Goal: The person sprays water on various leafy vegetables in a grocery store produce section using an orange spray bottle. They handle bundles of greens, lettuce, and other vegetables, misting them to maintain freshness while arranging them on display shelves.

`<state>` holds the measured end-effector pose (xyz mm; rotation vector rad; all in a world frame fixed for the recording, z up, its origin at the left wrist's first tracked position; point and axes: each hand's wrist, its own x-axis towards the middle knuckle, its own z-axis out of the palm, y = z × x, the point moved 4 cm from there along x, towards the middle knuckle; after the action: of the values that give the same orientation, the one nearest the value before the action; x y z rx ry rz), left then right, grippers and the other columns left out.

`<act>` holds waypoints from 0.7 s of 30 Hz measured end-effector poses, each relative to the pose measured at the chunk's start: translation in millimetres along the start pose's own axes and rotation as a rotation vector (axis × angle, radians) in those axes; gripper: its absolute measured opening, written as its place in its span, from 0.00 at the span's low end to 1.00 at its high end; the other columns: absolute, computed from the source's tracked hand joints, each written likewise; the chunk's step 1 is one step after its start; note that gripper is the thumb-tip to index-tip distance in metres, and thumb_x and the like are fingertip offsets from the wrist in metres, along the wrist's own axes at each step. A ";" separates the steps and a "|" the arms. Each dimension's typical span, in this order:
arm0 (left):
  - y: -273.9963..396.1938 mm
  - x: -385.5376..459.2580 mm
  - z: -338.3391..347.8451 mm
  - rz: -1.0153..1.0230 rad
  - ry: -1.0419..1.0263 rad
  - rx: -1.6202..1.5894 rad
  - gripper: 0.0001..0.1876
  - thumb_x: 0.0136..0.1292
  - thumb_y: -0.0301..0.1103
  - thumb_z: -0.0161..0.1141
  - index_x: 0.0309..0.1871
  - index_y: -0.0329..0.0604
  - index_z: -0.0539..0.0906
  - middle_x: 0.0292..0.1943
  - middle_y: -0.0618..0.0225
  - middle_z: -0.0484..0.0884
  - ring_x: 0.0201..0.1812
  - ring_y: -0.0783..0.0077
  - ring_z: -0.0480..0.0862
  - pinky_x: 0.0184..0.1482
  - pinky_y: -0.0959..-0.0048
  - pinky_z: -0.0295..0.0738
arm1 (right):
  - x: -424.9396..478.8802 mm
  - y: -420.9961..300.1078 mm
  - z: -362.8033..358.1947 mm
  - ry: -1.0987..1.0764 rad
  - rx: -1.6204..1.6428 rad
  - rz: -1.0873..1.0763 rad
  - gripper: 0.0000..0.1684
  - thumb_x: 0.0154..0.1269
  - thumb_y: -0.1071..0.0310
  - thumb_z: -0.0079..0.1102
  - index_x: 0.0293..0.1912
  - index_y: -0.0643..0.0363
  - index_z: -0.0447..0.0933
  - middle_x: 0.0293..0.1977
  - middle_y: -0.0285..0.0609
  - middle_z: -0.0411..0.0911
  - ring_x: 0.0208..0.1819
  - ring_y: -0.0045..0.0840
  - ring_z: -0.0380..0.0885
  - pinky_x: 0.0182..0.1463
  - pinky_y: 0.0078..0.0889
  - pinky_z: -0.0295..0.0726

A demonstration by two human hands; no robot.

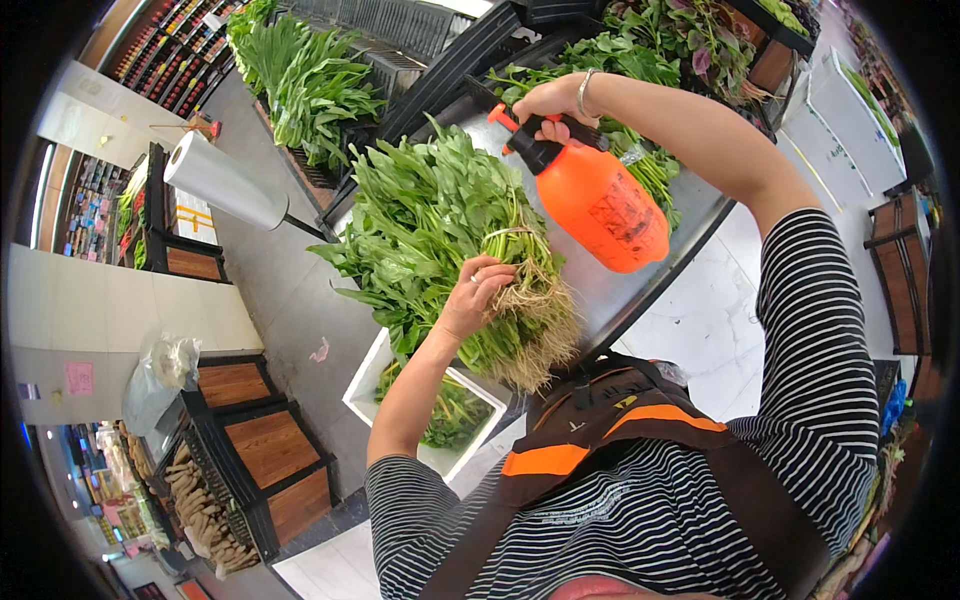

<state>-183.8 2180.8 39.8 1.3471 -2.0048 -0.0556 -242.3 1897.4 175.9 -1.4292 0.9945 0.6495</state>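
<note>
My right hand (559,112) grips the black handle of an orange pump spray bottle (600,206). The bottle is tilted, its orange nozzle pointing toward the leaves at the left. Below it, my left hand (478,296) rests on a large heap of leafy greens (427,202), fingers curled over the stems near the roots. Pale, stringy roots (536,341) face my body, and a tie circles some of the stems. The heap lies on a metal table (585,292). Behind the bottle, more green bunches (660,180) lie on the same surface.
A white foam box (476,394) holding greens stands below the table's left side. A roll of clear plastic (225,184) juts out at left. Leafy greens (315,90) fill a far stand; red-leaved greens (697,52) lie at the back right. Wooden-fronted display crates (270,446) stand lower left.
</note>
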 end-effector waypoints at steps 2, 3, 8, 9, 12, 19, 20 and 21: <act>1.1 -1.0 1.0 -0.006 -0.001 0.000 0.24 0.46 0.22 0.65 0.50 0.43 0.76 0.53 0.65 0.80 0.57 0.54 0.74 0.63 0.57 0.67 | -0.8 8.6 2.0 -0.049 -0.016 0.071 0.19 0.66 0.54 0.48 0.24 0.54 0.67 0.14 0.23 0.61 0.11 0.08 0.53 0.14 0.16 0.57; 2.8 1.1 -0.6 -0.016 -0.005 -0.002 0.24 0.46 0.22 0.66 0.50 0.43 0.76 0.53 0.65 0.80 0.57 0.54 0.74 0.63 0.57 0.67 | -3.4 14.8 0.7 -0.021 -0.005 0.118 0.19 0.66 0.54 0.48 0.24 0.54 0.67 0.14 0.22 0.60 0.10 0.08 0.53 0.14 0.16 0.57; 11.0 3.0 -1.7 -0.069 0.032 -0.012 0.24 0.45 0.19 0.62 0.49 0.43 0.76 0.55 0.66 0.80 0.58 0.55 0.74 0.63 0.59 0.68 | -3.7 9.6 -35.7 0.179 0.240 -0.034 0.15 0.69 0.56 0.47 0.35 0.56 0.75 0.14 0.22 0.63 0.09 0.07 0.56 0.14 0.14 0.60; 11.5 1.5 -0.2 -0.075 0.040 -0.009 0.23 0.45 0.19 0.62 0.49 0.43 0.76 0.55 0.66 0.80 0.58 0.55 0.74 0.64 0.59 0.68 | -3.7 9.4 -40.0 0.265 0.275 -0.082 0.16 0.69 0.55 0.46 0.32 0.56 0.72 0.14 0.23 0.64 0.09 0.07 0.58 0.14 0.14 0.61; 10.4 0.6 1.7 -0.081 0.056 0.021 0.21 0.49 0.21 0.63 0.49 0.43 0.77 0.54 0.66 0.80 0.58 0.55 0.74 0.64 0.57 0.67 | -6.0 11.6 -44.6 0.279 0.282 -0.188 0.19 0.69 0.51 0.46 0.31 0.55 0.69 0.16 0.26 0.66 0.10 0.08 0.61 0.16 0.17 0.65; 14.9 3.9 2.3 -0.087 0.042 0.061 0.19 0.52 0.27 0.65 0.49 0.43 0.77 0.55 0.66 0.80 0.58 0.54 0.75 0.63 0.57 0.68 | -40.1 50.9 -16.9 0.080 0.258 -0.175 0.16 0.70 0.54 0.46 0.33 0.57 0.71 0.14 0.25 0.65 0.12 0.08 0.59 0.15 0.17 0.62; 14.8 8.6 3.9 -0.075 0.035 0.056 0.19 0.52 0.27 0.65 0.49 0.43 0.77 0.55 0.66 0.80 0.58 0.54 0.75 0.63 0.57 0.68 | -29.5 65.5 -19.8 0.058 0.253 -0.195 0.17 0.70 0.53 0.47 0.33 0.56 0.71 0.15 0.26 0.66 0.12 0.08 0.60 0.15 0.16 0.62; 15.0 15.0 6.4 -0.061 0.029 0.049 0.19 0.52 0.27 0.65 0.49 0.43 0.77 0.55 0.66 0.80 0.58 0.54 0.75 0.63 0.58 0.68 | -20.2 81.7 -23.8 0.039 0.249 -0.213 0.17 0.70 0.52 0.47 0.33 0.56 0.72 0.16 0.26 0.67 0.13 0.08 0.61 0.15 0.16 0.62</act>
<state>-202.4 2173.1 49.0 1.4317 -1.9525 -0.0144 -326.4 1885.0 155.6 -1.3081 0.9036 0.3308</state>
